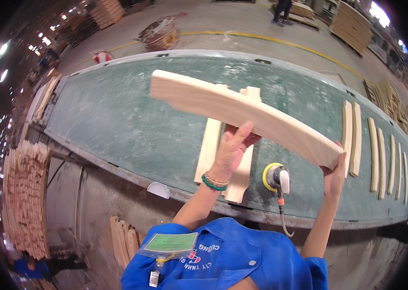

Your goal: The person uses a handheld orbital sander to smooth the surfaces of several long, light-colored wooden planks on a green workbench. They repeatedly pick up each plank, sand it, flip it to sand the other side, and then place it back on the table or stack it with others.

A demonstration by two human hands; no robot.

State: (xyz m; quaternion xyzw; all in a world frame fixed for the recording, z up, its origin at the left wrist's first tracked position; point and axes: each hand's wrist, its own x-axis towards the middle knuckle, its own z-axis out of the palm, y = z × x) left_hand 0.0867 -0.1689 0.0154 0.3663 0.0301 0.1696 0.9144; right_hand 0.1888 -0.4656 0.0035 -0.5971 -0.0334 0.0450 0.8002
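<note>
A long, slightly curved pale wooden board (242,108) is held up above the green table (112,111), slanting down from far left to near right. My left hand (233,150) grips its lower edge near the middle, thumb on the near face and fingers partly hidden behind. At the right end, my right hand (334,176) is closed round the board's tip. Beneath the board, other pale wooden pieces (208,152) lie lengthwise on the table, partly covered by it and my left hand. Between my hands, close to the near edge, sits a round sander (276,178) with a yellow rim and a hose.
Several narrow wooden strips (357,140) lie spaced out on the table's right part. A tall stack of wood (25,198) stands at the left, more pieces (124,237) below the near edge. Beyond the table are a round container (159,35) and a person's legs (282,12).
</note>
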